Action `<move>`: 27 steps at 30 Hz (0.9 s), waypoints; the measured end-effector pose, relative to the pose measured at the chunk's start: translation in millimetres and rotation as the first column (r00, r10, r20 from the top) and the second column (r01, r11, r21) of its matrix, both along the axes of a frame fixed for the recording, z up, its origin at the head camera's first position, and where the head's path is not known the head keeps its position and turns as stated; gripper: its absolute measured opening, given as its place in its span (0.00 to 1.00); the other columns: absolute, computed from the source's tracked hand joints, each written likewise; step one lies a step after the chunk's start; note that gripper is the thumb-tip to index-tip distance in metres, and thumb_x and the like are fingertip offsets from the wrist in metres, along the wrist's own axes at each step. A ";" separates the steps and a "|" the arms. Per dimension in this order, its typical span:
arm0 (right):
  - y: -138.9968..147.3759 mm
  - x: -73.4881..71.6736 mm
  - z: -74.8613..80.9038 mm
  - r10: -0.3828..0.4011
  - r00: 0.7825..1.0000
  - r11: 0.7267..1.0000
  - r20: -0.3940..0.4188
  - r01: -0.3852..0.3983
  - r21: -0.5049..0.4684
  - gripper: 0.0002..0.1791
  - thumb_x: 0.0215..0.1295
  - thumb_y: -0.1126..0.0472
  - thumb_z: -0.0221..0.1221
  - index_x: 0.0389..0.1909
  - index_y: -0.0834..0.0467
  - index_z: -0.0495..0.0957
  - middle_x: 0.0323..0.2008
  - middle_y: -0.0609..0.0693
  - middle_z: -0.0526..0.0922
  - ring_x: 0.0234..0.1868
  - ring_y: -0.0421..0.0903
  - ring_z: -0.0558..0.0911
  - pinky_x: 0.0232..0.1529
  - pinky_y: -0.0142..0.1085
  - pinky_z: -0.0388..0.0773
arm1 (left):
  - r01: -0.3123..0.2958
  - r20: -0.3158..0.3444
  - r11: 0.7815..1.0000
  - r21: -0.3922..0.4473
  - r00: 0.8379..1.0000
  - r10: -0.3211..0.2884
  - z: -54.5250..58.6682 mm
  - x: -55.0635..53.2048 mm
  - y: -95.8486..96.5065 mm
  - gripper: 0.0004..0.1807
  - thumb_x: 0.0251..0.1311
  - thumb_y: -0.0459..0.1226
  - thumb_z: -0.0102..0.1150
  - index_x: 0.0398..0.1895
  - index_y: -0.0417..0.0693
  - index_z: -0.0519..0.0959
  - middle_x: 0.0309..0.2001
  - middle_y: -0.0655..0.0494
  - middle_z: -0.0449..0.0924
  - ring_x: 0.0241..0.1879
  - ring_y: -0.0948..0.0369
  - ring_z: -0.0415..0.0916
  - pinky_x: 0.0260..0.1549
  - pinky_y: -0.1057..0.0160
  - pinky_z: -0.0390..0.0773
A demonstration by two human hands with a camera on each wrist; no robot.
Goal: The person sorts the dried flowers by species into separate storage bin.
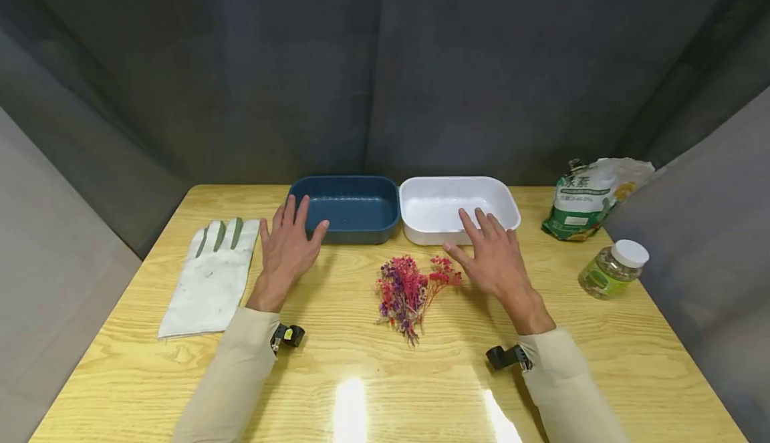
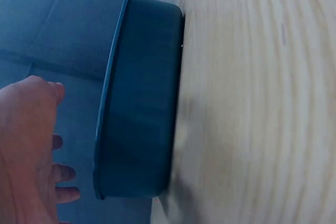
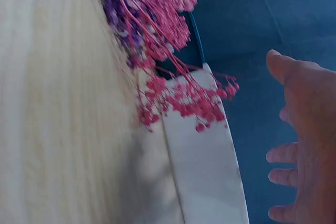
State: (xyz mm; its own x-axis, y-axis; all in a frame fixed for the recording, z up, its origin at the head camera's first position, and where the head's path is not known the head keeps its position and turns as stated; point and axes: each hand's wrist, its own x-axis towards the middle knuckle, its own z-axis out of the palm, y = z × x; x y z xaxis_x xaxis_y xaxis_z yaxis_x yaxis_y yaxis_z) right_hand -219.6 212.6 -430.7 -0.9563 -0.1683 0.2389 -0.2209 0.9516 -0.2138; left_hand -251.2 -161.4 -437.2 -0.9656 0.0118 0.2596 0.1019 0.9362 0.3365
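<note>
My left hand (image 1: 287, 246) hovers flat with fingers spread, just in front of the blue tub (image 1: 345, 208), its fingertips near the tub's front left rim. It holds nothing. In the left wrist view the blue tub (image 2: 139, 103) fills the middle beside my left hand (image 2: 26, 150). My right hand (image 1: 490, 256) is spread flat in front of the white tub (image 1: 458, 208), fingertips over its front rim, empty. A bunch of dried pink and purple flowers (image 1: 409, 290) lies on the table between the hands, thumb of the right hand close to its blooms. The right wrist view shows the flowers (image 3: 168, 61), white tub (image 3: 205, 166) and right hand (image 3: 304, 140).
A white work glove (image 1: 210, 276) lies flat at the left of the wooden table (image 1: 373, 376). A green and white bag (image 1: 592, 196) and a small jar with a white lid (image 1: 613, 269) stand at the right. Grey curtain walls enclose the table.
</note>
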 end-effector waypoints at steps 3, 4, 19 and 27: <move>-4.1 6.5 -1.6 0.032 0.999 0.999 -0.018 -0.032 -0.017 0.44 0.66 0.29 0.44 0.76 0.48 0.50 0.74 0.62 0.55 0.74 0.65 0.55 0.67 0.66 0.53 | 0.003 0.002 0.999 0.032 1.000 -0.003 -5.6 -1.9 -3.0 0.39 0.68 0.63 0.37 0.77 0.56 0.49 0.78 0.46 0.45 0.75 0.45 0.45 0.68 0.33 0.41; -5.8 8.6 -2.4 0.047 0.999 0.999 -0.025 -0.047 -0.019 0.43 0.66 0.30 0.45 0.76 0.49 0.51 0.74 0.62 0.57 0.73 0.65 0.57 0.67 0.65 0.54 | 0.002 0.007 0.999 0.041 1.000 -0.002 -7.5 -2.7 -4.0 0.40 0.68 0.63 0.37 0.77 0.56 0.49 0.77 0.46 0.45 0.75 0.45 0.45 0.68 0.33 0.42; -37.1 34.2 -13.3 0.174 0.982 0.983 -0.074 -0.178 -0.051 0.38 0.66 0.34 0.50 0.72 0.49 0.61 0.67 0.57 0.69 0.67 0.59 0.68 0.64 0.58 0.63 | -0.078 0.150 0.983 0.164 0.987 0.053 -29.7 -12.7 -25.6 0.46 0.66 0.66 0.36 0.78 0.54 0.42 0.78 0.48 0.40 0.75 0.43 0.44 0.68 0.36 0.46; -50.9 40.4 -16.2 0.186 0.967 0.975 -0.175 -0.204 -0.092 0.23 0.60 0.41 0.61 0.51 0.50 0.80 0.45 0.50 0.83 0.49 0.51 0.77 0.47 0.46 0.70 | -0.105 0.182 0.949 0.297 0.982 0.052 -30.2 -18.9 -29.0 0.52 0.61 0.68 0.44 0.77 0.47 0.42 0.77 0.45 0.45 0.73 0.42 0.49 0.67 0.38 0.51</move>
State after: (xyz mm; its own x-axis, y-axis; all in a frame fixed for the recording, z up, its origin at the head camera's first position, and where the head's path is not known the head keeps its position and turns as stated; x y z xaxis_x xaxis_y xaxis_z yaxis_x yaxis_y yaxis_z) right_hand -179.3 161.7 -446.9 -0.8535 -0.3119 0.4174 -0.4404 0.8599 -0.2580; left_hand -270.1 -190.4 -467.4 -0.9903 -0.1194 0.0711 -0.0512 0.7893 0.6118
